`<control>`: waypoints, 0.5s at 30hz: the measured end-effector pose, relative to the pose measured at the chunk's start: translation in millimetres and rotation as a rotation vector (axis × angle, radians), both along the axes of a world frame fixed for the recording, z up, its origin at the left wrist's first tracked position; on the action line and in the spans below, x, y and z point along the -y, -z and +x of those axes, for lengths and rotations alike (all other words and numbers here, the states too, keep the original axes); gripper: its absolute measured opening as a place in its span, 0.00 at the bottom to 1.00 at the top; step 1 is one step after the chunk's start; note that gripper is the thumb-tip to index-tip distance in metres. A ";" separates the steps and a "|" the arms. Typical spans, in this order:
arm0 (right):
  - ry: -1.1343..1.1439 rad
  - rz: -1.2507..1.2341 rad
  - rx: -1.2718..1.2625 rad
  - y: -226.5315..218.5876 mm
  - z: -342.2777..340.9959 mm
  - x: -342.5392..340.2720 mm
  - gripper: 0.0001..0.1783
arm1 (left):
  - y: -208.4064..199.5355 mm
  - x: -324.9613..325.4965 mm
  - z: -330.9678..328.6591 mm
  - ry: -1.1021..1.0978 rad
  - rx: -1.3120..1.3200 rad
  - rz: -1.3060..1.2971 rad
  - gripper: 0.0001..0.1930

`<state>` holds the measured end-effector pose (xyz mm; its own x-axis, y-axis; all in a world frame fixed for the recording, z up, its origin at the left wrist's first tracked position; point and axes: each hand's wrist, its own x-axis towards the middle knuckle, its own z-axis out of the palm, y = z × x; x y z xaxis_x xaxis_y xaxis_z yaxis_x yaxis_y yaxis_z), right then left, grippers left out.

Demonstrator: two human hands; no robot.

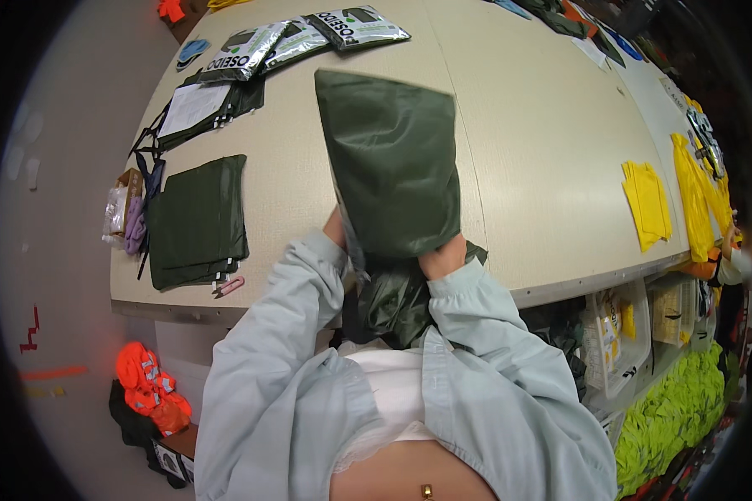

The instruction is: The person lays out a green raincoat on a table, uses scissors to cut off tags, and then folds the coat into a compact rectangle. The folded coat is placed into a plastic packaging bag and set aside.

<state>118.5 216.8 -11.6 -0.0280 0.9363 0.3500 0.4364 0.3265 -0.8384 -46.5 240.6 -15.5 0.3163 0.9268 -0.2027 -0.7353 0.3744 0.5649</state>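
Observation:
A dark green folded fabric piece [390,163] stands raised in front of me over the table's near edge. My left hand [335,228] grips its lower left side, and my right hand [444,257] grips its lower right corner. The fabric covers most of the fingers on both hands. Below it, more crumpled, glossy dark green material [393,305] hangs against my front. To the left lies a neat stack of folded dark green pieces [196,219] with small white tags. Pink-handled thread snips [230,286] rest beside the stack's near corner.
Three silvery packages [359,28] lie at the table's far left, near dark pieces under a white paper sheet [194,107]. A small cardboard box [129,185] sits at the left edge. Yellow folded pieces [646,205] lie right. Bins [618,334] stand below the table.

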 end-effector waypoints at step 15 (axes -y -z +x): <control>-0.187 -0.081 0.700 60.2 -44.8 -49.8 0.18 | 61.8 91.6 -69.6 0.133 -1.576 -0.113 0.15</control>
